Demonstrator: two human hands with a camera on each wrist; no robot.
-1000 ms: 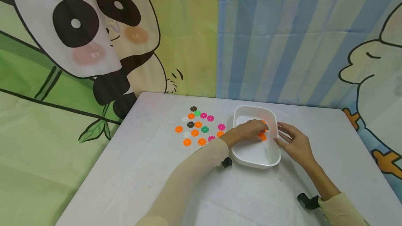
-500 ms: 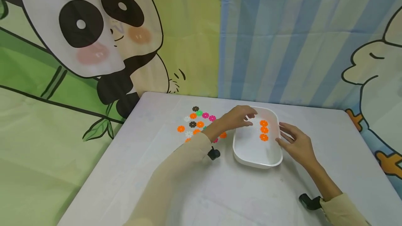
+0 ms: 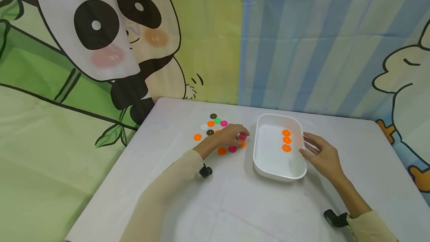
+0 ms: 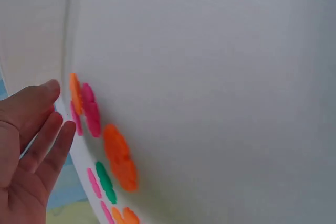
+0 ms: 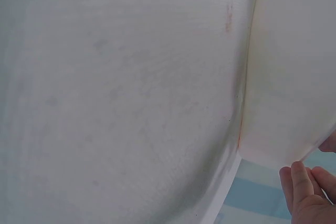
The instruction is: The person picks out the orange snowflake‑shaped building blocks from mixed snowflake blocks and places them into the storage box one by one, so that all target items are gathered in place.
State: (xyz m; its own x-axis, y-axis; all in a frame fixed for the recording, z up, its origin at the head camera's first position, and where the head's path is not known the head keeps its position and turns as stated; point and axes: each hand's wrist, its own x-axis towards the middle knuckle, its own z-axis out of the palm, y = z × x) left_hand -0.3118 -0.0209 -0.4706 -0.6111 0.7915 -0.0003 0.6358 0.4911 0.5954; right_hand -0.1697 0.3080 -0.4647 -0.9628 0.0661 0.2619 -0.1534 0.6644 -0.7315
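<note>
Over the right side of a loose group of flower-shaped plastic discs, my left hand (image 3: 231, 134) reaches down, its fingers loosely bent. A pink disc (image 3: 242, 137) and an orange disc (image 3: 243, 145) show right by its fingertips. The left wrist view has the thumb and fingers apart, close to an orange disc (image 4: 76, 94) and a pink disc (image 4: 91, 110). My right hand (image 3: 324, 157) rests its fingertips and thumb against the right side of a white plastic tray (image 3: 280, 177). Inside the tray, three orange discs (image 3: 286, 140) lie in a row.
Several more discs lie left of the tray, among them a brown disc (image 3: 213, 116), a green disc (image 3: 217, 121) and an orange disc (image 3: 197, 137); my left hand hides some. A printed curtain (image 3: 215, 40) hangs behind the white table (image 3: 235, 204).
My left hand has pulled out of the tray and moved left to the loose discs, uncovering the three orange discs inside. My right hand has stayed at the tray's side.
</note>
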